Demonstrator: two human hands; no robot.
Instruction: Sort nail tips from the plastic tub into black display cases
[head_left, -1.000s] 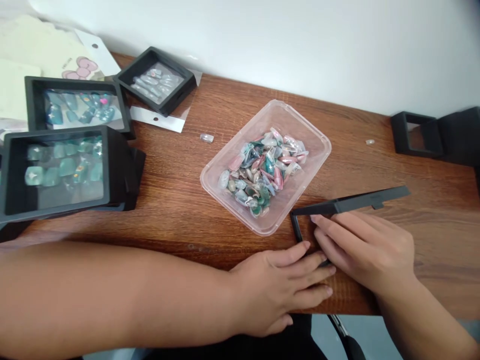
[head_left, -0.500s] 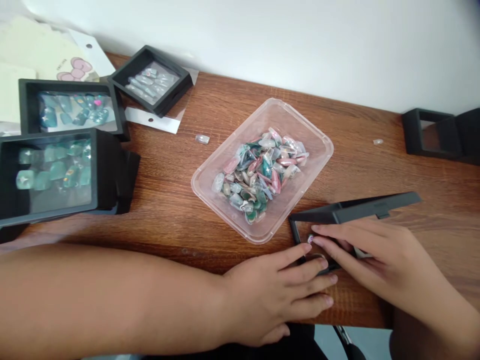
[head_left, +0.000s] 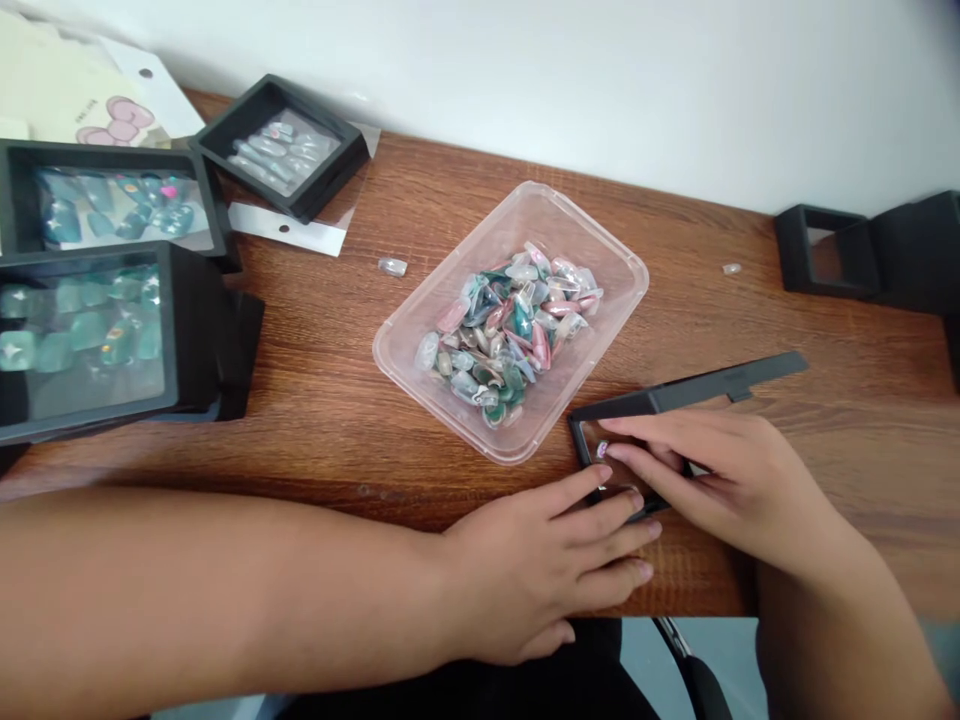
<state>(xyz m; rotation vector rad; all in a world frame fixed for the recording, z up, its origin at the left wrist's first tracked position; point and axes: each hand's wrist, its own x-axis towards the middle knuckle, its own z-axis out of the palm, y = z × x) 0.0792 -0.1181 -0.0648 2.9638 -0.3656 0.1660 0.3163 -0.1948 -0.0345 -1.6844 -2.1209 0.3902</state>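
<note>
An open black frame case (head_left: 586, 440) lies at the table's front edge, its lid tilted up behind my right hand. Inside it, on the clear film, is a small shiny nail tip (head_left: 602, 450). My right hand (head_left: 720, 480) reaches into the case, thumb and forefinger apart, a fingertip at the nail tip. Spread flat, my left hand (head_left: 555, 560) rests its fingers on the case's near edge. Just behind the hands stands a clear plastic tub (head_left: 390, 365) holding several press-on nails (head_left: 510, 335) in green, pink, grey and clear.
Black frame cases with nails (head_left: 82, 335) are stacked at the left, with another (head_left: 334, 175) behind. Cards (head_left: 52, 90) lie at the back left. Single nails (head_left: 392, 267) lie loose on the wooden table (head_left: 315, 370). More black cases (head_left: 911, 250) stand at the right.
The view has shifted, so everything sits slightly further left and up. The forefinger and thumb of my right hand are a little further apart at the nail tip. My left hand stays on the case.
</note>
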